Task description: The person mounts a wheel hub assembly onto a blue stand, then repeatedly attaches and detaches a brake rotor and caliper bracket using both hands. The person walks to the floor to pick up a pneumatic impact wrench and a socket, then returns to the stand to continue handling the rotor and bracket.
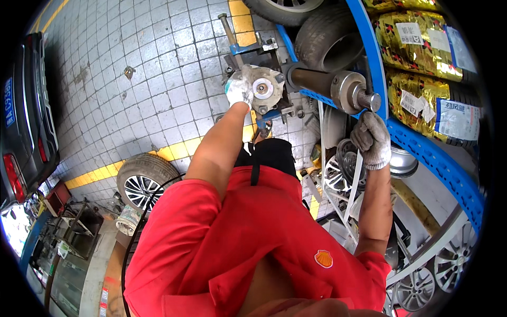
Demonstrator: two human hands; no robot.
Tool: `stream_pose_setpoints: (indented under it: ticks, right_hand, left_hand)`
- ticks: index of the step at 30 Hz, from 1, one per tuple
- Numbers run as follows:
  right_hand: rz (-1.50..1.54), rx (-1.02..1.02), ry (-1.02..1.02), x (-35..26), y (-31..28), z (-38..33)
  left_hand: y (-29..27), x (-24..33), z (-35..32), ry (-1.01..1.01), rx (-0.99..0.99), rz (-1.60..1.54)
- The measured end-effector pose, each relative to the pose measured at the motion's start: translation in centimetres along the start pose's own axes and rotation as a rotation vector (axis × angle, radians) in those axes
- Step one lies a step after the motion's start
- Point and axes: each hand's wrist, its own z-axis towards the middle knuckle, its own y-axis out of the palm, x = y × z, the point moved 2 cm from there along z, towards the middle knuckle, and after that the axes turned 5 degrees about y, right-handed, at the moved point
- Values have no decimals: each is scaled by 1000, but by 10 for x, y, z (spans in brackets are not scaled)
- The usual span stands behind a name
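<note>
A round metal wheel hub (269,98) with a bright central bore sits among the steel and blue parts of a shop press (251,47). My left hand (239,91), in a white glove with a green patch, grips the hub's left edge. From the right, the press's thick cylinder (317,79) points at the hub; a shiny collar and a short rod end finish it. Just below that rod end is my right hand (372,141), in a dirty grey glove, its fingers curled closed. Whatever is inside them is hidden.
Blue racking (377,58) with gold-wrapped tires (422,47) stands at my right. Loose tires (332,42) and alloy rims (338,174) lie beside and under it. A wheel (142,182) rests on the tiled floor at left, near a dark car (29,116).
</note>
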Motion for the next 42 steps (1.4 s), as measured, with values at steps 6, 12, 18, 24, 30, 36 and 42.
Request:
stream_pose_setpoints:
  ticks: [6,12,18,24,30,36,42]
  right_hand:
    - [611,103,-110,20,81,1]
    - [802,38,-331,17,123,31]
    - [-158,390,-341,14,119,-1]
    - [-935,219,-514,-2,91,-45]
    - [-2017,16,-908,-58,91,-20]
    - [-2058,-635,-707,-76,96,38]
    - [-1928,-369,-683,-73,106,46]
  left_hand:
    - [5,-2,-1,90,-97,127]
    - [-11,17,10,-164,-107,-255]
    - [-1,8,14,-149,-85,-174]
    - [-26,34,5,-237,-59,-260]
    - [-48,50,2,-126,253,-323]
    - [-42,40,20,-143,75,-74]
    - [-26,30,37,-62,-2,-49]
